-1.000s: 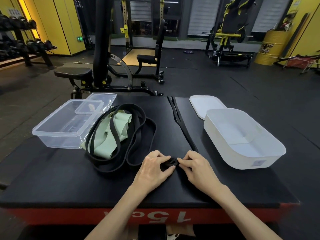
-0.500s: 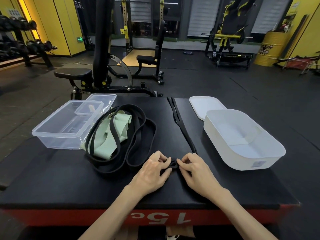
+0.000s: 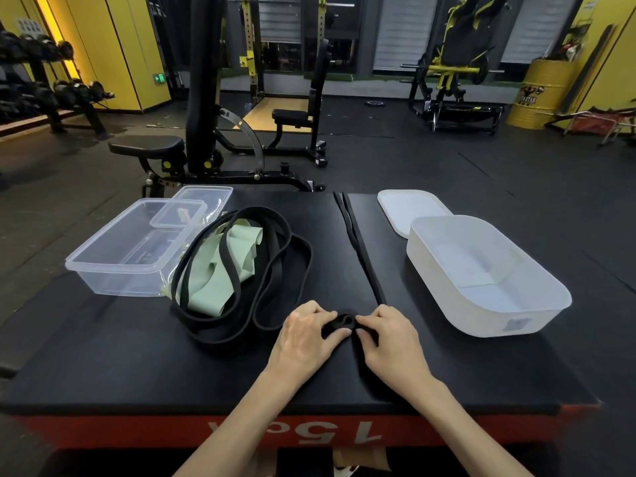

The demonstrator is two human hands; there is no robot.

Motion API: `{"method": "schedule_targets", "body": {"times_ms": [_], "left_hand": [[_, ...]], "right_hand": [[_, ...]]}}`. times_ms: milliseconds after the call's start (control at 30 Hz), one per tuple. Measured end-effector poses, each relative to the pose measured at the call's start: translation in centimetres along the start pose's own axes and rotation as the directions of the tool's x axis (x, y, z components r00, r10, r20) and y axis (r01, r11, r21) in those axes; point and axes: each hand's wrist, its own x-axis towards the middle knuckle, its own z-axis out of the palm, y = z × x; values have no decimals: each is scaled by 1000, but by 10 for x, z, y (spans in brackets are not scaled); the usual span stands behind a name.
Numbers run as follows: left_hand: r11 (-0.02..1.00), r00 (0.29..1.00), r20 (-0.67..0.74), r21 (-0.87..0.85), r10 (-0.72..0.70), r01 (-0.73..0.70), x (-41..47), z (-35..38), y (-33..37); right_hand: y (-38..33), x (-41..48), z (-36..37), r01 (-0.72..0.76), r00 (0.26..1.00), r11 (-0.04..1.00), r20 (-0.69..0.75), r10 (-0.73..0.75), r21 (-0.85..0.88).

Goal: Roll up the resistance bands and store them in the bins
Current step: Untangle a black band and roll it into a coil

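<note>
A thin black resistance band (image 3: 358,249) lies stretched out along the middle of the black platform (image 3: 103,366), its near end curled into a small roll (image 3: 342,323). My left hand (image 3: 306,335) and my right hand (image 3: 392,335) both pinch that roll from either side. Left of them, loose black bands (image 3: 275,270) are heaped over a pale green band (image 3: 220,280). A clear plastic bin (image 3: 124,249) stands at the left and a white bin (image 3: 481,273) at the right, both with no bands inside.
A clear lid (image 3: 203,201) leans behind the clear bin and a white lid (image 3: 409,208) lies behind the white bin. A weight bench (image 3: 148,146) and racks stand on the gym floor beyond the platform's far edge.
Both hands have edged slightly away from me along the stretched band, and the curled end between the fingers looks a little fuller. Nothing else has moved.
</note>
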Motion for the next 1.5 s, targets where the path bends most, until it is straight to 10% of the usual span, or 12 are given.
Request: {"method": "schedule_targets", "body": {"times_ms": [767, 1500], "left_hand": [[988, 912, 384, -111, 144, -109, 31, -7, -6], [993, 988, 100, -4, -115, 116, 14, 0, 22]], "right_hand": [[19, 27, 5, 178, 978, 980, 94, -186, 85], [33, 5, -14, 220, 971, 976, 99, -220, 11]]}}
